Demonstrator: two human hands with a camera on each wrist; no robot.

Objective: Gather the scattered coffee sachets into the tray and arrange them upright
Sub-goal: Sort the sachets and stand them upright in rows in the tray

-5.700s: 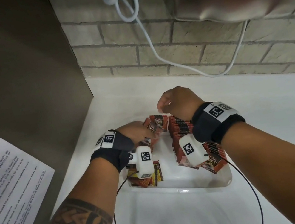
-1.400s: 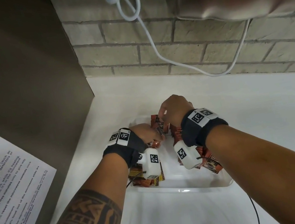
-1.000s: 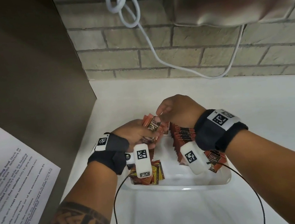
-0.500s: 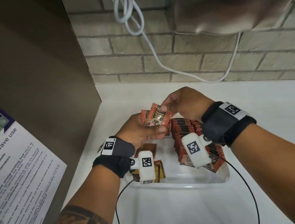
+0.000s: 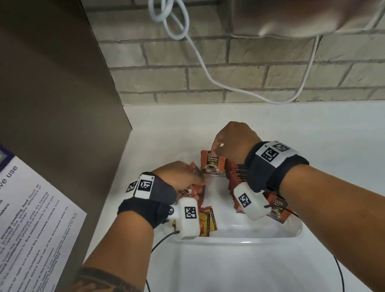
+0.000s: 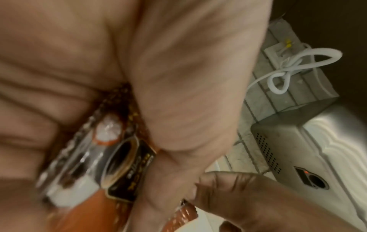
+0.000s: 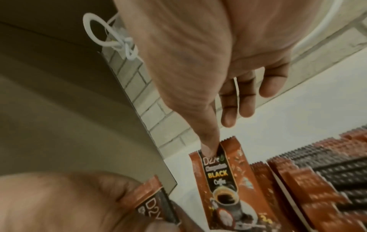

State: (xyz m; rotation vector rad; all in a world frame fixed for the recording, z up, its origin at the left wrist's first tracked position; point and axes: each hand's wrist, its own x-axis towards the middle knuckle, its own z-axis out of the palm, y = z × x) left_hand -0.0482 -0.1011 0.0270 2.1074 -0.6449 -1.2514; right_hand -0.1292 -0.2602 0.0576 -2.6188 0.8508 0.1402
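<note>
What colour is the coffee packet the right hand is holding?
Reddish-brown sachet with a black label, pinched by the right hand; clearest in the right wrist view.

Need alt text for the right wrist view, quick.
The right hand pinches the top edge of an upright black coffee sachet beside a standing sachet row; the left hand grips more sachets at bottom left.

Orange-brown coffee sachets with black-and-gold label panels stand in a white tray on a white table below pale grey brickwork.
</note>
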